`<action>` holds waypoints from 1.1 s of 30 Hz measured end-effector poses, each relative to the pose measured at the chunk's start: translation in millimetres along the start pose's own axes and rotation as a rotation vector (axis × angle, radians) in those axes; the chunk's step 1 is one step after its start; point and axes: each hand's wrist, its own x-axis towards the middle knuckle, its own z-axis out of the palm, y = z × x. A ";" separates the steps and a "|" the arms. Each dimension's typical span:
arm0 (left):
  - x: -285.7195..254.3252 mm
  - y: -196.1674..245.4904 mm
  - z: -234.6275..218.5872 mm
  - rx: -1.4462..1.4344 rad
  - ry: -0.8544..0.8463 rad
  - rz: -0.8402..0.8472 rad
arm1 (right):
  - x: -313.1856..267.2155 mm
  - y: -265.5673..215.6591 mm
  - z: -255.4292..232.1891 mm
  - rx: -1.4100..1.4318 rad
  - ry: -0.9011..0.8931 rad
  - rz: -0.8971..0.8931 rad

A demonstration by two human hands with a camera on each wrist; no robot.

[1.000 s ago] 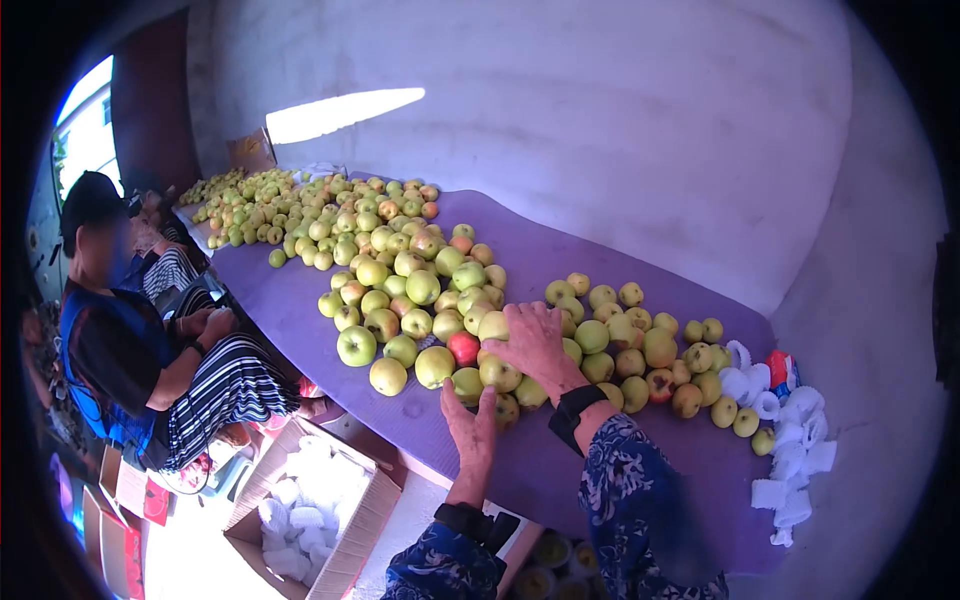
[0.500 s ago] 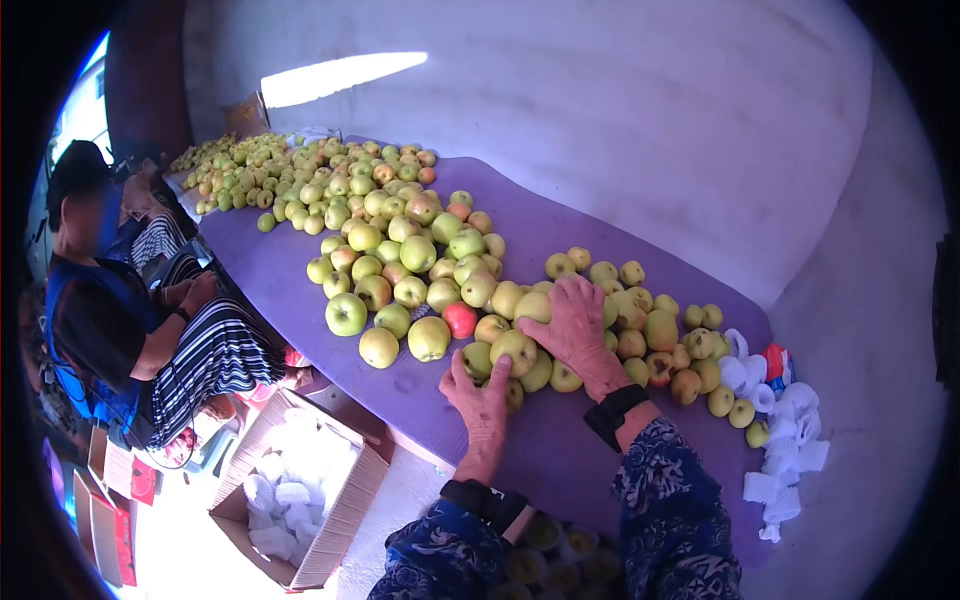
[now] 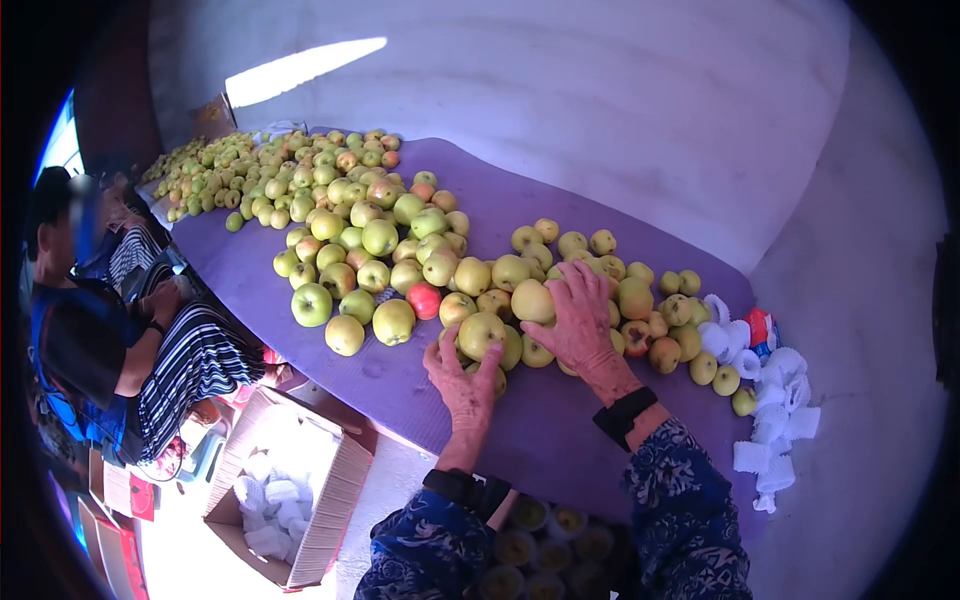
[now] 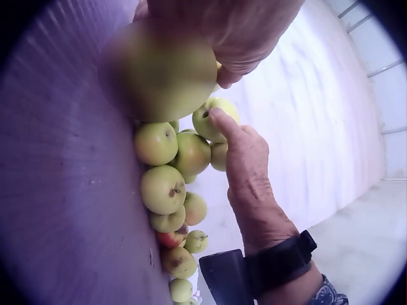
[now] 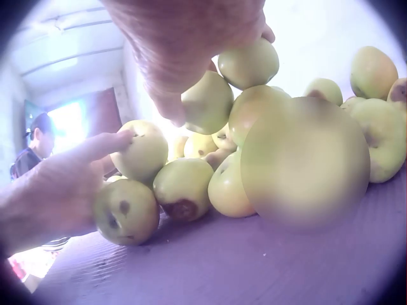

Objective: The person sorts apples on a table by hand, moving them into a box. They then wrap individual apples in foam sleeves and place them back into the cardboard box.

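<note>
In the head view my left hand [image 3: 464, 388] grips a yellow-green apple [image 3: 481, 335] between thumb and fingers at the front edge of the pile. To its right and slightly farther back, my right hand [image 3: 583, 325] holds another pale apple [image 3: 533, 300], fingers over its far side. The left wrist view has the right thumb on a green apple [image 4: 215, 119], with a large blurred apple [image 4: 159, 70] beside the left hand [image 4: 235, 32]. In the right wrist view, the left thumb lies on a pale apple [image 5: 141, 150]; a brown-spotted apple [image 5: 126, 211] sits below it.
Many apples [image 3: 330, 225] spread over the purple table [image 3: 400, 400], with a red one [image 3: 423, 300] left of my hands. White foam nets [image 3: 775, 420] lie at the right end. An open cardboard box [image 3: 335, 500] stands below, near a seated person [image 3: 85, 320].
The head view has shifted. Both hands have moved right relative to the red apple; my left fingers, spread beside the apples earlier, now close round one.
</note>
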 end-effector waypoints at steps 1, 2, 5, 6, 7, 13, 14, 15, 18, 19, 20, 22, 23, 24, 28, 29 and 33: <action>-1.9 0.9 1.0 0.038 0.018 0.022 | -2.6 0.9 -2.0 0.009 0.006 -0.008; -4.1 1.3 1.5 0.078 0.037 0.044 | -5.7 1.5 -3.8 0.019 0.011 -0.016; -3.3 3.0 -0.4 -0.022 0.025 -0.121 | -12.4 4.1 -10.8 0.008 0.023 -0.040; -3.0 1.9 0.0 -0.079 0.021 -0.134 | -13.9 5.6 -11.2 0.012 0.019 -0.030; -2.3 0.5 0.9 -0.138 0.017 -0.145 | -14.4 7.1 -12.1 0.014 0.016 -0.020; -13.6 2.6 3.8 -0.197 0.053 -0.113 | -28.1 23.7 -13.5 0.110 0.009 0.074; -18.4 5.7 4.5 -0.177 0.066 -0.101 | -33.9 25.8 -16.3 0.118 0.012 0.079; -20.7 6.4 5.9 -0.168 0.077 -0.115 | -40.1 28.8 -17.7 0.142 0.016 0.104; -25.1 7.0 6.5 -0.146 0.087 -0.147 | -62.1 36.1 -19.9 0.188 0.018 0.175; -23.8 6.2 5.3 -0.146 0.076 -0.146 | -70.3 37.4 -22.3 0.186 0.014 0.193; -21.9 4.7 4.3 -0.145 0.065 -0.146 | -77.5 38.2 -25.6 0.185 0.010 0.210; -21.7 3.8 3.5 -0.144 0.049 -0.133 | -89.9 34.4 -35.1 0.169 -0.039 0.191; -24.4 4.2 3.5 -0.115 0.060 -0.134 | -95.9 32.2 -39.0 0.162 -0.065 0.184; -27.3 6.3 3.4 -0.084 0.070 -0.134 | -101.1 30.9 -41.0 0.164 -0.061 0.177; -29.5 4.9 6.9 -0.082 0.096 -0.113 | -111.7 30.6 -42.1 0.177 -0.058 0.174; -28.5 3.0 7.3 -0.086 0.094 -0.122 | -114.2 30.6 -43.3 0.180 -0.063 0.181; -28.4 6.2 5.9 -0.067 0.089 -0.118 | -123.6 31.1 -52.4 0.115 -0.107 0.120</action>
